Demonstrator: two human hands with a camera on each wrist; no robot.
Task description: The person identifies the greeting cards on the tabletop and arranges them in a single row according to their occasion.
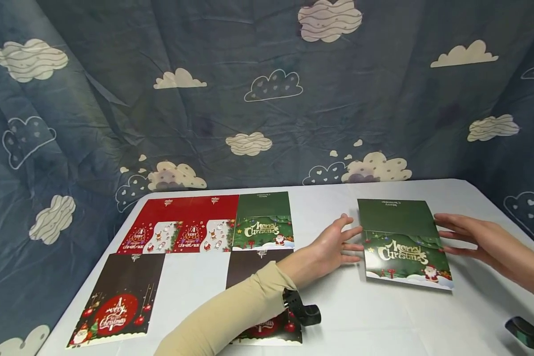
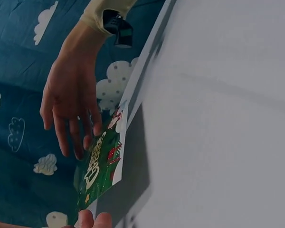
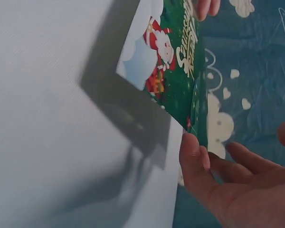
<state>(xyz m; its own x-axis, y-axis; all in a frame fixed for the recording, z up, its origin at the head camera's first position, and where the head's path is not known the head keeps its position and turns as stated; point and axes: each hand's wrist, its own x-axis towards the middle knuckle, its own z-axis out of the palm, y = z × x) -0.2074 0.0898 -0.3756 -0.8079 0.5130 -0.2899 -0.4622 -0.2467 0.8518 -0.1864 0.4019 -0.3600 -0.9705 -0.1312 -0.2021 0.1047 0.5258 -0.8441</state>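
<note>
A green Merry Christmas greeting card (image 1: pixel 405 247) with gold lettering and a Santa is between my two hands in the head view, creased across its middle. Its shadow falls on the white table below. My left hand (image 1: pixel 322 254) has its fingers spread, tips at the card's left edge. Along the opposite edge, my right hand (image 1: pixel 491 242) reaches in with straight fingers. The right wrist view shows fingertips (image 3: pixel 190 142) right at the card's edge near the crease. In the left wrist view, left fingertips (image 2: pixel 85 218) show at the card's near end.
Red Christmas cards (image 1: pixel 196 210) lie side by side at the back left, next to another green card (image 1: pixel 264 232). A dark brown card (image 1: pixel 115 296) is at front left; a second brown card (image 1: pixel 244 267) lies partly under my left sleeve (image 1: pixel 231 311). A cloud-print cloth (image 1: pixel 267 118) hangs behind.
</note>
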